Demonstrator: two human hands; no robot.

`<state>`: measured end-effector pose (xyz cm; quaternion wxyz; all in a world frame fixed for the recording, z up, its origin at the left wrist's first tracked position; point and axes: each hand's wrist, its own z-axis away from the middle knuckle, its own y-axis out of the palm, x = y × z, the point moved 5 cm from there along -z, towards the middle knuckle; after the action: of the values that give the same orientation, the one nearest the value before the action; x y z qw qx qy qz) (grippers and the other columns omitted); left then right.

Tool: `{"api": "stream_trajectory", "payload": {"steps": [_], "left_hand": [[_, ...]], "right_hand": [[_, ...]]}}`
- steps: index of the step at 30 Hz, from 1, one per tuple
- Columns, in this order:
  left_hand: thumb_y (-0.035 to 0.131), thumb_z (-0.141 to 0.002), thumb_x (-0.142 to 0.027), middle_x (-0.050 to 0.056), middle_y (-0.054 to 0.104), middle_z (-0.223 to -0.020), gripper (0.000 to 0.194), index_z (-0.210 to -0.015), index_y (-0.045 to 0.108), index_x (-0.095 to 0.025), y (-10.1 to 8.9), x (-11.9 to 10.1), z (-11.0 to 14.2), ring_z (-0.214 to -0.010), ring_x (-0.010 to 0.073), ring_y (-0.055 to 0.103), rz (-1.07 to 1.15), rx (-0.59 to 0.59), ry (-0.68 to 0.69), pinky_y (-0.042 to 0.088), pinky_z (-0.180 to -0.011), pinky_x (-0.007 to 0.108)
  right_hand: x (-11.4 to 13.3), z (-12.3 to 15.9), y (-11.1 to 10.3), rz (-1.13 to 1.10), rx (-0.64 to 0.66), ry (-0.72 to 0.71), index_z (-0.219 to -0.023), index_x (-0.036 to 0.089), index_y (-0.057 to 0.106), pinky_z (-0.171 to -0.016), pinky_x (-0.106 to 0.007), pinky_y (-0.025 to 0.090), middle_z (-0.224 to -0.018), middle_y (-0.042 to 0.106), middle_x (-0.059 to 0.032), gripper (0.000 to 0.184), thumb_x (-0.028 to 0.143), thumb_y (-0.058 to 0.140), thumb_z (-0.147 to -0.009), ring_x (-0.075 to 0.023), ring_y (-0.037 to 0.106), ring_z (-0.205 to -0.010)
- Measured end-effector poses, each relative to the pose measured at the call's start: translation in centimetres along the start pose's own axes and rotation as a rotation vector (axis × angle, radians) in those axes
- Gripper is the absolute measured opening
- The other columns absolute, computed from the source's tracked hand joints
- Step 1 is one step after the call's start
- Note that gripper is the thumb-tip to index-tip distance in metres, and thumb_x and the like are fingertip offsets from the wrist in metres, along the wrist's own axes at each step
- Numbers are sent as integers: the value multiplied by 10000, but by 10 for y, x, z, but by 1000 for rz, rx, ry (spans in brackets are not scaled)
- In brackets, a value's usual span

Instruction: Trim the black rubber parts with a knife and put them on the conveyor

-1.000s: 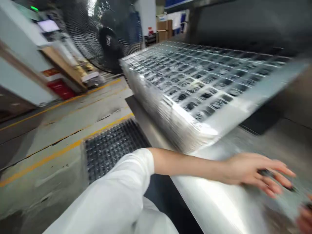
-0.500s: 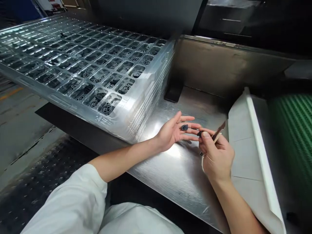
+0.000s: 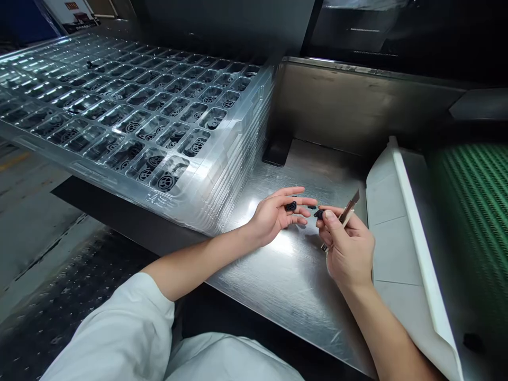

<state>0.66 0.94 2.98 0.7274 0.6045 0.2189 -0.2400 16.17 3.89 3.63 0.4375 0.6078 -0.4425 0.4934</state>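
**L hand [image 3: 270, 217] & R hand [image 3: 351, 246] near each other over metal counter [image 3: 273, 288]**

L hand fairly wide: fingers apart, part-bent, small blk part [image 3: 291, 206] lying against them. R hand closed: thumb + index pinch 2nd blk pc [image 3: 319, 214]; same fist holds blade tool [image 3: 349, 205], tip up & away. Tiny dark bit [image 3: 311, 207] betw the two hands; can't tell if on counter or at a fingertip.

Edges/room: clear tray stack [image 3: 210, 198] on L, near corner just beside L wrist; many top pockets hold blk wheel-like pcs. White guard [image 3: 399, 233] stands on R, slightly tilted, R forearm close alongside; can't tell if touching. Working gap = metal betw stack & guard, both hands in it. Counter's front edge slants down to R, L forearm crosses above it. Metal back wall [image 3: 337, 106] well beyond fingertips. Blk slab [image 3: 277, 151] flat beside stack, toward wall. Green belt [image 3: 476, 196] past guard.

Writing: poster [image 3: 77, 13], far top L, has orange lettering, too small to read. Small pale/dark mark [image 3: 324, 247] by R hand's lower fingers, also unreadable.
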Motion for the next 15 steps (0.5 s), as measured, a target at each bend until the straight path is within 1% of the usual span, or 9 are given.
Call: {"api": "stream_trajectory", "payload": {"steps": [2, 4, 8, 10, 12, 14, 15], "left_hand": [[573, -878, -84, 221, 740, -1103, 396, -1273, 581, -58, -3, 0, 0, -735, 165, 645, -9, -31, 10, 536, -676, 298], [592, -856, -63, 206, 744, -1090, 384, -1240, 603, -62, -5, 0, -1, -744, 156, 636, -23, -51, 15, 532, -696, 295], [573, -767, 34, 155, 746, -1064, 403, -1147, 642, -82, -7, 1, -1, -886, 185, 700, -37, -75, 16, 558, -867, 341], [573, -751, 49, 143, 745, -1070, 405, -1125, 648, -88, -7, 1, -1, -946, 201, 717, -32, -85, 13, 550, -931, 355], [604, -806, 1, 154, 745, -1086, 325, -1114, 648, -90, -6, 1, -1, -970, 214, 722, -20, -85, 11, 546, -950, 362], [617, -905, -117, 179, 743, -1105, 203, -1104, 646, -96, -3, 0, 0, -999, 236, 722, -10, -71, 13, 544, -948, 369], [606, -949, -181, 191, 741, -1119, 180, -1106, 645, -101, -2, -1, 1, -1020, 247, 721, -12, -62, 14, 542, -946, 370]], "right_hand": [[1, 0, 1, 6, 9, 6, -1017, 193, 746, -460, -236, 326, -730, 608, -18, 321, 476, 836, -894, -139, 450, -552], [1, 0, 2, 12, 21, 16, -1010, 196, 740, -453, -238, 322, -720, 603, -18, 332, 489, 833, -887, -142, 448, -544], [1, 0, 8, -2, 78, 63, -985, 186, 737, -448, -232, 309, -710, 625, -36, 361, 505, 849, -860, -137, 432, -529], [0, 0, 10, -10, 106, 85, -968, 179, 739, -447, -223, 291, -704, 628, -38, 371, 512, 857, -856, -123, 405, -514], [-1, 0, 11, -8, 119, 95, -955, 175, 743, -448, -217, 277, -695, 623, -35, 373, 515, 863, -856, -116, 392, -508], [-2, 0, 10, -8, 120, 94, -960, 175, 749, -451, -214, 273, -695, 625, -35, 368, 510, 864, -863, -115, 393, -513], [-2, 0, 9, -10, 119, 94, -967, 176, 751, -453, -214, 274, -698, 628, -36, 362, 506, 863, -869, -115, 394, -515]]}}
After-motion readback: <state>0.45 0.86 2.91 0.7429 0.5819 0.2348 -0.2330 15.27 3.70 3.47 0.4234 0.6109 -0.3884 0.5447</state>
